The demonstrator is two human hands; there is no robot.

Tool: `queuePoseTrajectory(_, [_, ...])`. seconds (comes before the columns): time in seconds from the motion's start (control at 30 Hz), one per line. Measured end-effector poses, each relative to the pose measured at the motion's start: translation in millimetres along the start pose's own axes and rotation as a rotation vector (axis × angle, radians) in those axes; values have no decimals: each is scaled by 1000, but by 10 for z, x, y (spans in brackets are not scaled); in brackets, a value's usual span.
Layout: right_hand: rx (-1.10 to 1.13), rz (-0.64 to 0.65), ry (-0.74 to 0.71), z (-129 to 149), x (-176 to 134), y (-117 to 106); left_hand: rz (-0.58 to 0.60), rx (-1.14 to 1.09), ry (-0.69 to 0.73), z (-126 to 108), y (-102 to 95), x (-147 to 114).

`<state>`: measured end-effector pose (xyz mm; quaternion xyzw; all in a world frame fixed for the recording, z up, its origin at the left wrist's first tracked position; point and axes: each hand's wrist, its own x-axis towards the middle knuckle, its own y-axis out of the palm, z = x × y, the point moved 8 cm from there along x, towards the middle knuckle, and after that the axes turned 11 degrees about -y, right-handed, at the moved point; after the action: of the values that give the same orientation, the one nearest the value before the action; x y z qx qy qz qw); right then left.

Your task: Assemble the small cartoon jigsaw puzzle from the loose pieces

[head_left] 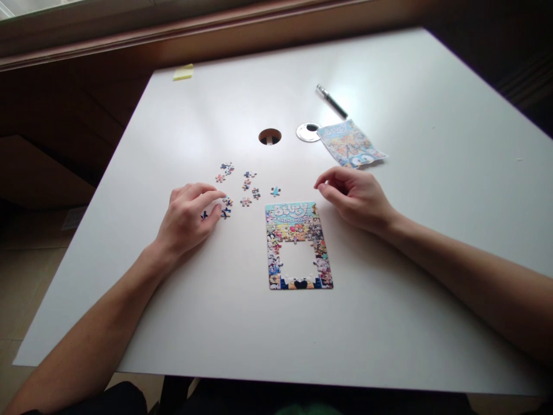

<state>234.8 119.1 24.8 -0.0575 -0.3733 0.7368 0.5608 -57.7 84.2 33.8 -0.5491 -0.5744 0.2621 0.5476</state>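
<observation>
My left hand (pixel 188 216) hovers at or rests on the left edge of the loose jigsaw pieces (pixel 246 202). Its index finger and thumb are apart, with a few pieces by the tips and one partly hidden under the palm. To the right, my right hand (pixel 356 196) has curled fingers, the thumb close to the index tip, and no piece shows in it. Between the hands lies a partly assembled jigsaw puzzle (pixel 323 253) with colourful cartoon figures. Its border and top are filled in, around a white gap in the middle.
Behind my right hand lies a creased picture sheet (pixel 348 143), partly over a round metal cover (pixel 306 132). A dark pen (pixel 332 101) lies farther back. The white table (pixel 207 311) has a round cable hole (pixel 269 137) and a yellow sticky note (pixel 183 72) at its far left edge.
</observation>
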Motion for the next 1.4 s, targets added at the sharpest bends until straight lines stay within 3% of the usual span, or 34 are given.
queuePoseTrajectory(0.9, [-15, 8, 12, -3, 5, 3, 12, -13, -4, 4, 14, -2])
queuePoseTrajectory(1.17, [-49, -6, 8, -59, -3, -20, -90, 6, -146, 174, -145, 58])
queuePoseTrajectory(1.4, [-48, 0, 9, -98, 2, -6, -91, -127, -144, 231, -164, 62])
